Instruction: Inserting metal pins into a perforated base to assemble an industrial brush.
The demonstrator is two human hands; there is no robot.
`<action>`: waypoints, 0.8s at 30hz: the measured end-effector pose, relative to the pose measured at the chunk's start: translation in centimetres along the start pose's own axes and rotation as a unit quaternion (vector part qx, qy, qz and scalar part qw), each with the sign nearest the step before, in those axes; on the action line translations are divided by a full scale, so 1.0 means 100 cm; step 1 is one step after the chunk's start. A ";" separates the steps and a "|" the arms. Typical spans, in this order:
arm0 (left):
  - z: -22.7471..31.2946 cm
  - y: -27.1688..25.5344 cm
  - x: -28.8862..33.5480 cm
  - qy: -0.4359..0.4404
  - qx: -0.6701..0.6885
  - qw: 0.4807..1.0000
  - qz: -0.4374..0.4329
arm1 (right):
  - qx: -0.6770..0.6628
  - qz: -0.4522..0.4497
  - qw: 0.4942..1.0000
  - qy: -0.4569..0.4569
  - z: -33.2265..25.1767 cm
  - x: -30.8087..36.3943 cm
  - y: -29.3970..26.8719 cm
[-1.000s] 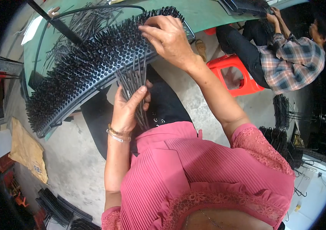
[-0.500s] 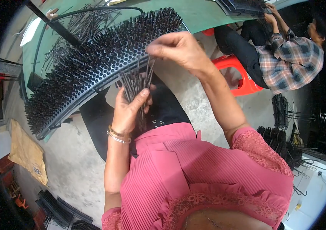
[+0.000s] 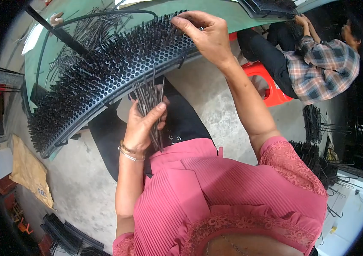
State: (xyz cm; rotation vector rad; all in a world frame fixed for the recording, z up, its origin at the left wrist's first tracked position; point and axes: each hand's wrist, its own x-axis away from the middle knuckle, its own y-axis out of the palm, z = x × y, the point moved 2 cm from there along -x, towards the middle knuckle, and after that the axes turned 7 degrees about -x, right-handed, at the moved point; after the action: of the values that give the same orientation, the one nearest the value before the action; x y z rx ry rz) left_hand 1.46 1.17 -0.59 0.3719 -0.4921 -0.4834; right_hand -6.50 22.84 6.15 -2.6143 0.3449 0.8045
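My left hand is closed round a bundle of thin dark rods, held upright in a loose fan above my lap. In front of me lies a long curved black panel full of round holes. Short dark rods stand densely in most of its rows, while a strip of holes along the near edge is bare. My right hand is over the panel's right end, thumb and fingers drawn together among the standing rods. Whatever is between those fingertips blends into the dark rods behind.
Loose rods lie heaped on the green table behind the panel. A black post slants across at the left. At the right, a co-worker sits near a red stool. A yellowish sack lies on the floor.
My right hand has moved up and away from the bundle to the panel's far right part. The bundle in my left hand looks slightly thinner at its right side.
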 end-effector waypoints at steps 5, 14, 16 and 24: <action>0.001 0.002 0.000 0.005 0.002 1.000 -0.013 | 0.010 0.008 1.000 0.003 0.000 0.001 0.001; -0.002 0.000 0.001 0.001 0.001 1.000 -0.012 | 0.049 -0.007 0.998 -0.035 0.003 0.010 0.003; -0.001 0.001 0.002 -0.001 -0.007 1.000 -0.007 | 0.072 -0.015 0.996 -0.050 0.000 0.009 0.003; -0.001 0.002 0.002 -0.010 -0.007 1.000 0.000 | 0.144 -0.129 0.962 -0.191 -0.016 0.006 0.012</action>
State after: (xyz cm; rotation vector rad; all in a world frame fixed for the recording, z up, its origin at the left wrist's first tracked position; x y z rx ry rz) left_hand 1.73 1.22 -0.48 0.3547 -0.5079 -0.4900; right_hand -5.63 21.02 6.63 -2.1189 0.0070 1.0504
